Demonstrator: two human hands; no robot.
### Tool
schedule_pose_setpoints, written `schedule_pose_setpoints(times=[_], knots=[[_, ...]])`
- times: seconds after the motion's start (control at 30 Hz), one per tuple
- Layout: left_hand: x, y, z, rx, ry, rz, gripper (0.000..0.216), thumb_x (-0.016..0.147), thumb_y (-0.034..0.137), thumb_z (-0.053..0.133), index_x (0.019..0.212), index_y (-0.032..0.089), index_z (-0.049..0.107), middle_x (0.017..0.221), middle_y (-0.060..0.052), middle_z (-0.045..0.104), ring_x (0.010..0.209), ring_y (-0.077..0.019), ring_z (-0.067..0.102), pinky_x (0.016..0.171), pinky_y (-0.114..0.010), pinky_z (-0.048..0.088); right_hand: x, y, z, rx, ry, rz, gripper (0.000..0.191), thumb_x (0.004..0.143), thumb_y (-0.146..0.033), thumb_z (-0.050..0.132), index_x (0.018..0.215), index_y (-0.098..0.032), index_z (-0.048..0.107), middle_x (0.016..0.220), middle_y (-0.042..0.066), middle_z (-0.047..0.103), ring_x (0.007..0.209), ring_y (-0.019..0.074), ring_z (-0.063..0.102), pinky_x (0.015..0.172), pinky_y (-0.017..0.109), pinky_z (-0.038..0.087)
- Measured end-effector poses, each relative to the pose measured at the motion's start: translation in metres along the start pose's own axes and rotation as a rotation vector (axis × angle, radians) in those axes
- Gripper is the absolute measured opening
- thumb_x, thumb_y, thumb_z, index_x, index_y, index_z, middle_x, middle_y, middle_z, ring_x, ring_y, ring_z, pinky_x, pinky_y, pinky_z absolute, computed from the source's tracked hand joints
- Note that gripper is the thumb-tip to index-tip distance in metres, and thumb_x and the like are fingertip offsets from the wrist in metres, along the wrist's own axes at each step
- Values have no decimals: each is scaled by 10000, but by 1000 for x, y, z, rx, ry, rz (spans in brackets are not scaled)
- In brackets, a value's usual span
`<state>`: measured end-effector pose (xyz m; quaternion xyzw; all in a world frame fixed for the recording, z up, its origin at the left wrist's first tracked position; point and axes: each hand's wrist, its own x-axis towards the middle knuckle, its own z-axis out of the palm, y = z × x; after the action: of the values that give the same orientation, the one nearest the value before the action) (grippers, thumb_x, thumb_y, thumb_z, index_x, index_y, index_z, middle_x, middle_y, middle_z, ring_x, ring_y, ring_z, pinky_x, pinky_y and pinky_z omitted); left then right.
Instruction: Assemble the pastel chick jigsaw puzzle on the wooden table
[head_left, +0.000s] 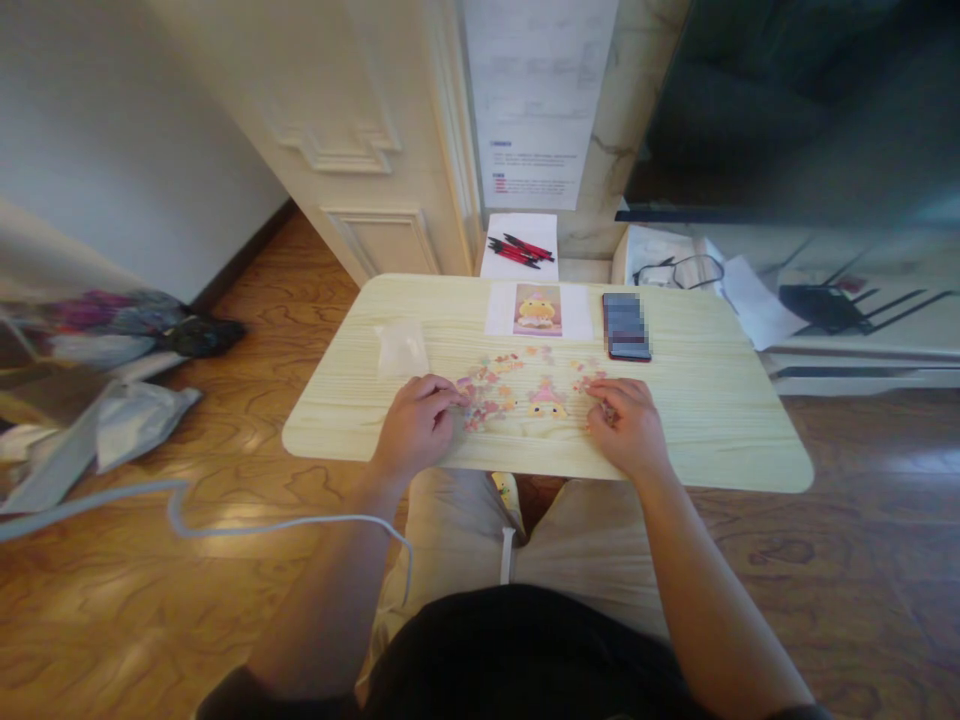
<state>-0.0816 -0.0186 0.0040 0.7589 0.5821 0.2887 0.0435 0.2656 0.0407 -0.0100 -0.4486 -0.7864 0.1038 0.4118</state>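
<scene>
Dozens of small puzzle pieces (pixel 495 392) lay loose near the front edge of the pale wooden table (pixel 712 420), spread between the two hands, with a small joined patch (pixel 547 404) in the middle. They looked thin, light and stiff, likely card. Such pieces would slide easily on the smooth top and bend at the tabs if forced, so each seemed best taken by its edges between thumb and forefinger.

The left hand (pixel 416 420) rested on the table at the left end of the scatter, knuckles up, fingers curled close, their tips among the pieces. The right hand (pixel 626 425) sat the same way at the right end, fingers bent narrowly over a few pieces. Whether either hand pinched a piece could not be told. Both forearms reached forward from the lap.

Farther back lay a printed picture (pixel 537 309), a phone (pixel 626 326) to its right and a clear plastic bag (pixel 401 348) to the left. Beyond the table were red pens (pixel 521 250) and glasses (pixel 679 270).
</scene>
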Motion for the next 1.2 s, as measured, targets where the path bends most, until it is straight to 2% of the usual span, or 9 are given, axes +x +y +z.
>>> schedule_pose_setpoints(times=[0.23, 0.37, 0.6, 0.9, 1.2], knots=[[-6, 7, 0, -31, -58, 74, 286, 904, 186, 641, 1082, 320, 821, 1103, -30, 705, 1030, -215, 639, 954, -405, 520, 0, 0, 1, 1, 4, -1, 292, 844, -91, 613, 1039, -219, 789, 1129, 76, 781, 1109, 284, 660, 1026, 496, 552], [-6, 8, 0, 2, -86, 73, 285, 909, 198, 636, 1078, 327, 826, 1103, -35, 705, 1007, -218, 631, 931, -412, 525, 0, 1, 1, -1, 7, 4, 295, 848, -92, 614, 1047, -223, 789, 1126, 72, 780, 1109, 282, 657, 1021, 491, 555], [-10, 10, -7, 16, -96, 54, 384, 850, 179, 637, 1196, 282, 770, 1145, -50, 694, 1077, -251, 634, 991, -449, 522, -1, 2, 1, 0, 3, 11, 305, 840, -87, 610, 1042, -234, 785, 1131, 69, 780, 1122, 288, 654, 1021, 506, 557], [-13, 12, -4, 34, -49, 45, 159, 938, 340, 680, 1046, 271, 774, 1080, -46, 699, 1019, -229, 647, 958, -424, 525, -1, 0, 1, 7, 9, 17, 302, 841, -83, 613, 1038, -233, 785, 1128, 68, 778, 1121, 282, 652, 1018, 495, 561], [-10, 6, -1, 66, -37, -3, 180, 972, 351, 635, 1053, 275, 777, 1081, -51, 701, 1021, -230, 646, 963, -421, 524, -1, 1, 1, 9, 3, 27, 313, 836, -81, 610, 1040, -237, 790, 1134, 64, 776, 1127, 280, 652, 1028, 488, 555]])
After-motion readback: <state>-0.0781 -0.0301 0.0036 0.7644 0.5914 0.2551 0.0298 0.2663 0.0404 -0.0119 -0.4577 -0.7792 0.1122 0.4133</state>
